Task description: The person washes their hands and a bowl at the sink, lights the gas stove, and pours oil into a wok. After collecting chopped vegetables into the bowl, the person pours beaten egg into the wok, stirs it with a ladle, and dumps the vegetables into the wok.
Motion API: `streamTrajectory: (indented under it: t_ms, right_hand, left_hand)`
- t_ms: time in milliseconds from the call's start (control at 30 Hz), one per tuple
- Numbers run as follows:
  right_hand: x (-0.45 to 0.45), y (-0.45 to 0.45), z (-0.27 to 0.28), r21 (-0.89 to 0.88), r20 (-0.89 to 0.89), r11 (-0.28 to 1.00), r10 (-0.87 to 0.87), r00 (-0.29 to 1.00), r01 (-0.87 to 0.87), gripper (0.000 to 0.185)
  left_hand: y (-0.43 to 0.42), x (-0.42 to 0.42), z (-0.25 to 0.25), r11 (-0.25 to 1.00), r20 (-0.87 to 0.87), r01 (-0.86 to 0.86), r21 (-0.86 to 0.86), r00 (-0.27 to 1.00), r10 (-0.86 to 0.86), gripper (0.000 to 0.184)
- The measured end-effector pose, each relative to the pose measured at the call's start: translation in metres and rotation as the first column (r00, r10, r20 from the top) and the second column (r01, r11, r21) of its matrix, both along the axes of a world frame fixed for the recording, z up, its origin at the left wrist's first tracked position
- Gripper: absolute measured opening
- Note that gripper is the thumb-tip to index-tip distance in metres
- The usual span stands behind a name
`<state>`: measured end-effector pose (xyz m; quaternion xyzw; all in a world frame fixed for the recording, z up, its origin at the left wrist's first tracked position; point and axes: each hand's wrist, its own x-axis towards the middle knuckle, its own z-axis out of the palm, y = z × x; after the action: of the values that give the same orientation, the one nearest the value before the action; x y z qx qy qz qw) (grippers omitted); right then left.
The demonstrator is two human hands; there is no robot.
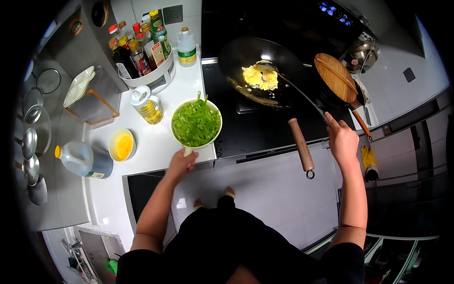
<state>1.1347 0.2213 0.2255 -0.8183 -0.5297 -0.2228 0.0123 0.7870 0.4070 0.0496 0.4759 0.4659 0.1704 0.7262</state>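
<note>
My left hand is closed on the short handle of a pale bowl, which is full of chopped green vegetables. The bowl is at the counter's edge, left of the stove. My right hand grips the end of a long metal spatula. Its head rests in a black wok beside cooked yellow egg. The wok's brown handle points toward me, between my hands.
Left on the white counter are a small bowl with yellow liquid, an oil jug, a large bottle and a rack of sauce bottles. A wooden lid covers a pan at right.
</note>
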Motion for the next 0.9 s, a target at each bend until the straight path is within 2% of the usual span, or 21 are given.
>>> streamTrajectory:
  t_ms: [67,133,200,267,400,500,533,600,667,700,833,900]
  right_hand:
    - [0.005,-0.006,-0.004,0.024,-0.006,0.999,0.030,1.000,-0.030,0.038]
    - [0.009,-0.014,-0.003,-0.087,0.038,0.994,0.062,0.997,-0.059,0.041]
    - [0.009,-0.029,0.010,-0.092,0.053,0.994,0.062,0.997,-0.057,0.045]
    - [0.003,-0.045,0.027,-0.111,0.086,0.993,0.041,0.995,-0.031,0.045]
    - [-0.003,-0.068,0.034,-0.099,0.069,0.995,-0.010,0.998,0.016,0.047]
    - [0.009,-0.063,0.024,-0.100,0.057,0.995,-0.023,0.998,0.029,0.051]
    - [0.014,-0.059,0.020,-0.097,0.066,0.995,-0.017,0.998,0.024,0.052]
    - [0.020,-0.058,0.018,-0.076,0.061,0.997,-0.028,0.998,0.032,0.054]
    - [0.025,-0.057,0.020,-0.060,0.061,0.996,-0.062,0.996,0.066,0.054]
    - [0.026,-0.062,0.022,-0.040,0.071,0.996,-0.072,0.995,0.075,0.052]
    - [0.027,-0.081,0.027,-0.032,0.095,0.995,-0.094,0.991,0.097,0.048]
    - [0.025,-0.085,0.030,-0.032,0.076,0.995,-0.096,0.993,0.098,0.046]
  left_hand:
    - [0.009,-0.002,0.038,0.999,-0.028,0.043,0.022,0.999,-0.043,0.017]
    - [0.027,0.000,0.064,0.990,0.029,0.119,0.080,0.992,-0.122,0.016]
    - [0.041,0.015,0.100,0.967,-0.026,0.165,0.194,0.986,-0.163,0.021]
    - [0.061,0.035,0.123,0.939,-0.081,0.246,0.238,0.969,-0.234,0.026]
    - [0.098,0.087,0.148,0.926,-0.084,0.311,0.216,0.950,-0.299,0.030]
    - [0.127,0.132,0.147,0.869,-0.199,0.385,0.310,0.920,-0.337,0.030]
    - [0.135,0.147,0.144,0.813,-0.283,0.429,0.394,0.898,-0.337,0.031]
    - [0.155,0.175,0.134,0.642,-0.559,0.552,0.533,0.799,-0.223,0.035]
    - [0.164,0.199,0.128,0.367,-0.689,0.663,0.652,0.721,-0.079,0.038]
    - [0.162,0.208,0.124,0.088,-0.704,0.698,0.710,0.700,0.124,0.038]
    - [0.152,0.237,0.116,0.023,-0.691,0.700,0.714,0.698,0.188,0.033]
    - [0.146,0.246,0.117,-0.132,-0.696,0.728,0.672,0.683,0.223,0.023]
